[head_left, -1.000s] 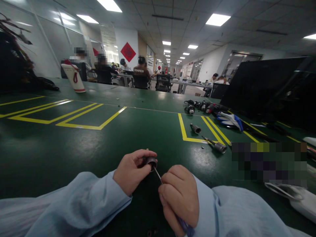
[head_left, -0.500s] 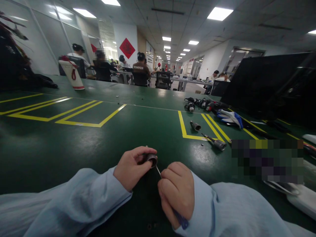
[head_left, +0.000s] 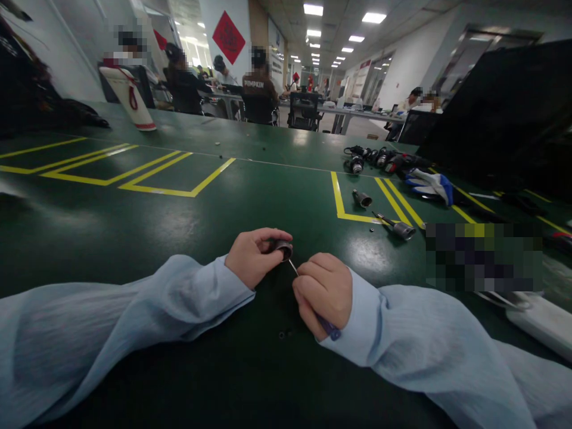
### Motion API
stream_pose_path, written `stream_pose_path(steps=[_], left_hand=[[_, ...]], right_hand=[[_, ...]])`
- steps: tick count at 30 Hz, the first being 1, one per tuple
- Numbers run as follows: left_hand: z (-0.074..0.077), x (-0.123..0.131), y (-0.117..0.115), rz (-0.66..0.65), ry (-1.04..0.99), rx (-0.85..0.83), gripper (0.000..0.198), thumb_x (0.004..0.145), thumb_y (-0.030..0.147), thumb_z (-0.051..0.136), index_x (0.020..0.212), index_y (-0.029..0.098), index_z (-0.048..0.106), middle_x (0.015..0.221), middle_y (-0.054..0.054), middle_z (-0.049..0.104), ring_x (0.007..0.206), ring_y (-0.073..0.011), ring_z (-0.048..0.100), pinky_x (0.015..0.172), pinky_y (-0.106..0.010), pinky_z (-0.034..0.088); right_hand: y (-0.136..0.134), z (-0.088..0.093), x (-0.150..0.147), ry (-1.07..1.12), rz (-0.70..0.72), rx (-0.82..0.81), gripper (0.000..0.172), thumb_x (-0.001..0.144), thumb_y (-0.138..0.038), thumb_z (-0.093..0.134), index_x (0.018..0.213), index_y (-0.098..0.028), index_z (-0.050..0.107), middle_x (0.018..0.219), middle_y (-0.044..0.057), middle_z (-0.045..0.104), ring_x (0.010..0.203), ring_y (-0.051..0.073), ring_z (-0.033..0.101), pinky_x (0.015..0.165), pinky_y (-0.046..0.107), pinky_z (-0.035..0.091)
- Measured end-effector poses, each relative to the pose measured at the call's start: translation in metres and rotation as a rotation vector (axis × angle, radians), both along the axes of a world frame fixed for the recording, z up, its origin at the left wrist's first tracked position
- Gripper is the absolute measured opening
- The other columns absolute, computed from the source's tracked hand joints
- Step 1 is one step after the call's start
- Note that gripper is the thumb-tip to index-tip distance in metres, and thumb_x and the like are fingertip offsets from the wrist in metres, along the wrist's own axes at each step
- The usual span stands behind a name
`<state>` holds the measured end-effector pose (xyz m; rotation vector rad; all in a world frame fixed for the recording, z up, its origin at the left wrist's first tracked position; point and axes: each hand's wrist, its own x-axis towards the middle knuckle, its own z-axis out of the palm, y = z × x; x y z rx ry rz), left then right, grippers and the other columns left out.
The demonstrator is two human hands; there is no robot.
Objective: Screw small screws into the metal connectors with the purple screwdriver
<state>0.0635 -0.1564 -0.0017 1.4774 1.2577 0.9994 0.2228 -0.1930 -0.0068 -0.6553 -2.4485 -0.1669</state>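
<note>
My left hand (head_left: pixel 251 257) pinches a small dark round metal part (head_left: pixel 283 248) just above the green table (head_left: pixel 179 226). My right hand (head_left: pixel 325 292) is curled in a fist round a thin screwdriver (head_left: pixel 328 326) with a blue handle. Its metal shaft points up and left into the round part. Both forearms, in light blue sleeves, rest on the table. Two tiny dark bits (head_left: pixel 285 334) lie on the table below my hands.
To the right lie a small metal cone (head_left: pixel 361 198), a second tool (head_left: pixel 395 226), a cluster of dark parts (head_left: pixel 370 158) and a white and blue glove (head_left: pixel 429 184). A white container (head_left: pixel 129 98) stands far left. People sit at desks behind. A white object (head_left: pixel 540 319) lies near right.
The view has tilted down, so the hands sit higher in the picture. Both hands keep the same grip on the round part and the screwdriver.
</note>
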Motion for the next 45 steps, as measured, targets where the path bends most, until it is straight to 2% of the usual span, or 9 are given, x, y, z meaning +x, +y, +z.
stream_pose_path(steps=[12,35,45], left_hand=[[0.0017,0.0008,-0.0025,-0.024,-0.022,0.003,0.028,0.060,0.018,0.061,0.087,0.010,0.061,0.079,-0.007,0.069,0.079,-0.0202,0.065,0.078,-0.034,0.051],[0.0012,0.0002,-0.0044,-0.064,-0.045,0.031,0.029,0.059,0.014,0.060,0.088,0.009,0.063,0.082,-0.006,0.069,0.083,-0.0195,0.064,0.085,-0.034,0.048],[0.0022,0.0014,-0.0048,-0.056,-0.062,0.032,0.029,0.058,0.014,0.060,0.087,0.010,0.064,0.083,-0.006,0.068,0.083,-0.0194,0.063,0.084,-0.034,0.049]], right_hand=[[-0.0003,-0.0008,-0.0010,0.006,-0.049,0.032,0.024,0.076,-0.019,0.038,0.061,-0.011,0.056,0.058,0.007,0.049,0.061,0.017,0.041,0.056,0.030,0.034],[0.0004,0.0008,0.0034,0.001,0.018,0.022,0.020,0.075,-0.017,0.039,0.062,-0.013,0.053,0.059,0.006,0.049,0.061,0.016,0.042,0.056,0.029,0.035],[0.0010,-0.0004,0.0033,0.010,-0.012,0.042,0.020,0.077,-0.017,0.038,0.064,-0.013,0.052,0.060,0.006,0.050,0.064,0.017,0.044,0.058,0.030,0.037]])
